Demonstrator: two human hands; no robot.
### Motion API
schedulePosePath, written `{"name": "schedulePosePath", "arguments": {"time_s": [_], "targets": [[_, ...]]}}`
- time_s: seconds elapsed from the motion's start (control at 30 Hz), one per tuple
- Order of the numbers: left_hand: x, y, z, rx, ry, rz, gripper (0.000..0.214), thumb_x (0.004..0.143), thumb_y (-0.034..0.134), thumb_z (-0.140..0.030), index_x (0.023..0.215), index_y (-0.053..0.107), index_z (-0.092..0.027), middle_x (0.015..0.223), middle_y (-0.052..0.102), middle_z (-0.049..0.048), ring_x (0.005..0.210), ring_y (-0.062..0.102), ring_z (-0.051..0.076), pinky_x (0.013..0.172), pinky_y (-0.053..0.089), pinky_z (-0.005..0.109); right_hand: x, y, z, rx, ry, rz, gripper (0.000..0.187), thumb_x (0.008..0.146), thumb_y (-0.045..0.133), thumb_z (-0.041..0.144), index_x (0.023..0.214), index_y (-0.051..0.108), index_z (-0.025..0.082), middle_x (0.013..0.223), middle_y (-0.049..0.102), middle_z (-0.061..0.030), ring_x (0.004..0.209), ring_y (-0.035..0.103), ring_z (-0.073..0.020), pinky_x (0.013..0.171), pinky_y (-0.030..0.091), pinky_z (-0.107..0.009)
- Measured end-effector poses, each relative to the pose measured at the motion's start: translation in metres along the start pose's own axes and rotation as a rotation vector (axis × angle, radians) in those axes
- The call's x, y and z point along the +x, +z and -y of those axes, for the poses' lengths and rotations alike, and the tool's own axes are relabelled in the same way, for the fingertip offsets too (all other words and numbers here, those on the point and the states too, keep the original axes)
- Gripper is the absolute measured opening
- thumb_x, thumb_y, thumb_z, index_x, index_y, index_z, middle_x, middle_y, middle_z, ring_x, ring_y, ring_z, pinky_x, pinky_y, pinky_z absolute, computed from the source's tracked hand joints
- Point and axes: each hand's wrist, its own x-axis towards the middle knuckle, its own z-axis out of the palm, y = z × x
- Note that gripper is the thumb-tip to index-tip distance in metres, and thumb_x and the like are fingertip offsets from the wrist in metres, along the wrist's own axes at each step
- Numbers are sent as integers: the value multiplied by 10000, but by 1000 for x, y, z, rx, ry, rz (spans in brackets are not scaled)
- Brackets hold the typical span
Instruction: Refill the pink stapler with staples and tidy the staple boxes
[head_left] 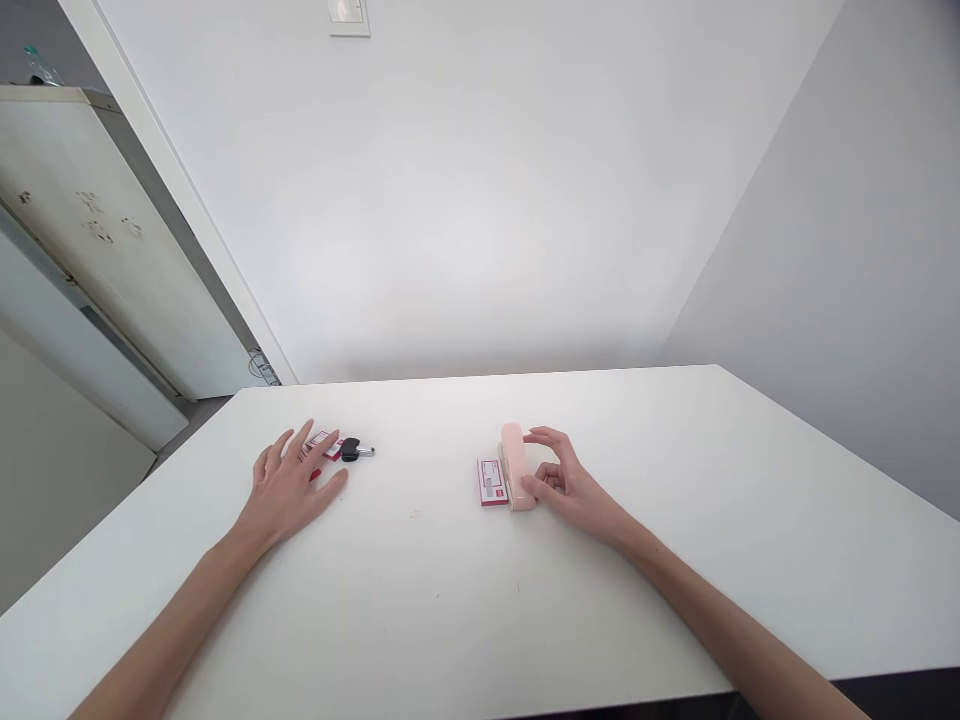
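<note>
One pink stapler (516, 468), long axis toward the wall (487, 200), beside a box (492, 484).

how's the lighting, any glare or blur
Head view: soft light, back wall bright, right wall greyer; head view: no harsh glare or obvious motion blur, but fine print on the staple box beside the pink stapler is unreadable.

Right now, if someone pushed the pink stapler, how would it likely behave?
The pink stapler would probably stay stiff, as its casing looks like hard plastic. Its long, blocky body suggests sliding rather than rolling. Pushed toward the person's left, it would likely nudge the small box right beside it.
</note>
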Motion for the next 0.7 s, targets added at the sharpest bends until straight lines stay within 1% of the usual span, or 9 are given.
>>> {"name": "schedulePosePath", "arguments": {"time_s": [0.1,0.23,0.3,0.4,0.47,0.53,0.6,0.63,0.7], "targets": [[-5,-3,6,-66,-50,62,597,958,450,-595,1492,527,-340,1613,456,75,1495,366,381,1193,309,607,0,-1,0,6,2,0,623,969,590,573,1469,275,376,1571,404,-109,792,639,-129,785,547,-379],[-20,-11,7,-143,-100,11,556,971,430,-623,1366,631,-288,1460,594,104,1362,487,379,1115,415,570,0,-1,-2,24,5,3,619,961,599,577,1460,291,378,1549,418,-98,792,632,-126,774,543,-371],[-29,-15,4,-162,-136,-4,578,946,454,-653,1341,645,-277,1415,612,114,1328,494,390,1091,437,570,1,-1,-2,34,6,3,611,958,601,578,1451,302,377,1535,428,-92,787,629,-126,766,540,-368],[-43,-19,-6,-224,-151,18,625,927,476,-685,1378,602,-271,1422,601,110,1338,482,392,1080,458,564,1,-2,-2,48,9,2,599,959,597,576,1444,309,375,1511,445,-85,791,632,-131,768,536,-370],[-50,-20,-19,-292,-131,18,658,913,515,-697,1417,554,-278,1419,604,103,1349,492,382,1041,503,525,1,-2,-1,59,10,7,594,962,595,570,1443,302,379,1491,462,-77,794,630,-132,768,531,-369],[-52,-20,-39,-368,-81,5,686,891,573,-694,1443,514,-292,1404,611,98,1343,524,365,1002,542,479,0,-3,0,68,12,14,592,965,595,567,1442,294,385,1468,481,-65,791,622,-130,766,525,-366],[-49,-21,-65,-450,-20,0,696,882,610,-678,1458,478,-309,1410,600,98,1296,586,338,978,566,449,0,-4,0,75,17,16,588,968,591,571,1439,292,388,1446,500,-56,787,616,-128,766,522,-366],[-46,-22,-81,-489,13,26,690,886,622,-662,1465,455,-326,1440,582,91,1287,603,322,976,571,440,0,-5,0,79,18,17,584,969,589,573,1437,293,387,1436,507,-54,787,615,-128,770,521,-368],[-37,-24,-112,-554,109,111,691,886,666,-620,1471,407,-361,1503,547,60,1367,555,305,1032,549,439,1,-5,0,82,18,16,578,971,587,573,1435,299,384,1421,517,-53,790,617,-127,779,522,-370]]}}
